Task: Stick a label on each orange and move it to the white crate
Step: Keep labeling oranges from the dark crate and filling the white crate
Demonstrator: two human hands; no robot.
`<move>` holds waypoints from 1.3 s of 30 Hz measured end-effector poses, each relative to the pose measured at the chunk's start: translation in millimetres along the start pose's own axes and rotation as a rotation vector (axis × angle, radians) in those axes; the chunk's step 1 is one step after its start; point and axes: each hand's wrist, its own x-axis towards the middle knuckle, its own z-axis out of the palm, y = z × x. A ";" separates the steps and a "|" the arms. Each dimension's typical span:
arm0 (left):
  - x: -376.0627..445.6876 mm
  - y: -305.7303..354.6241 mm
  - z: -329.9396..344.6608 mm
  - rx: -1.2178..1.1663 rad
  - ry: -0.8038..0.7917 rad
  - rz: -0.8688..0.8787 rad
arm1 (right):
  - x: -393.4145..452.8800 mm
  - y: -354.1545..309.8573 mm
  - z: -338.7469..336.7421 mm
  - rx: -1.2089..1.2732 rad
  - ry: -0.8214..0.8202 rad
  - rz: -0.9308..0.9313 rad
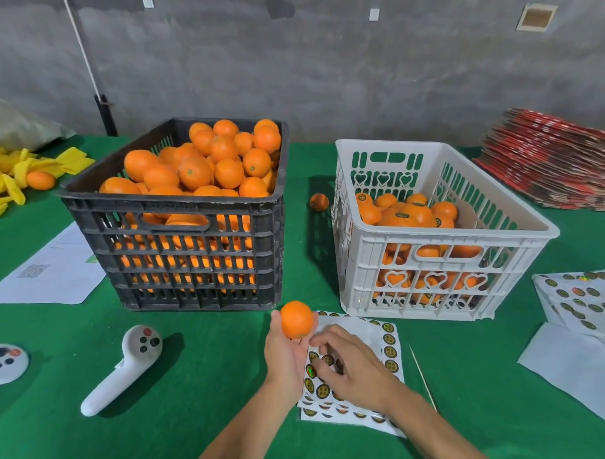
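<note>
The likeliest slip begins at the left hand point(286, 353), whose fingers point(276, 321) are curled up round the lower half of an orange point(296, 318) and hold it just above the counter point(203, 370). The hold looks light, the fruit sitting on the fingertips more than in the palm, so when a label is pressed on from the right the orange could roll out towards the black crate point(177, 216) beyond the fingers. A firmer cupping would probably guard against that.

To the right, the right hand point(350, 365) lies over the label sheet point(376, 333), its fingers point(324, 345) bent down onto the round stickers. Whether they already pinch a peeled label I cannot tell, since the tips hide what is under them. Two things could go wrong here, I judge: a label may tear or fold on itself as it lifts, or the loose sheet may rise with it, because nothing holds the sheet down.

The orange is just left of and slightly beyond the right fingers, close but apart from them, with no sticker showing on its visible face. The white crate point(432, 259), where it must go, stands beyond and to the right of both hands, near the sheet's far edge, already partly filled with labelled fruit. Dropping the orange from height could bruise it.
</note>
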 end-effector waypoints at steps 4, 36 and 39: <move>2.1 1.4 -0.2 -0.076 -0.015 -0.073 | 0.9 0.6 2.3 0.022 0.002 0.013; -4.3 6.6 -3.0 0.162 -0.170 -0.010 | -14.5 -6.5 -14.5 -0.246 -0.020 0.153; -3.7 6.4 -4.0 0.148 -0.153 -0.038 | -14.2 -22.2 7.7 -0.276 0.111 0.207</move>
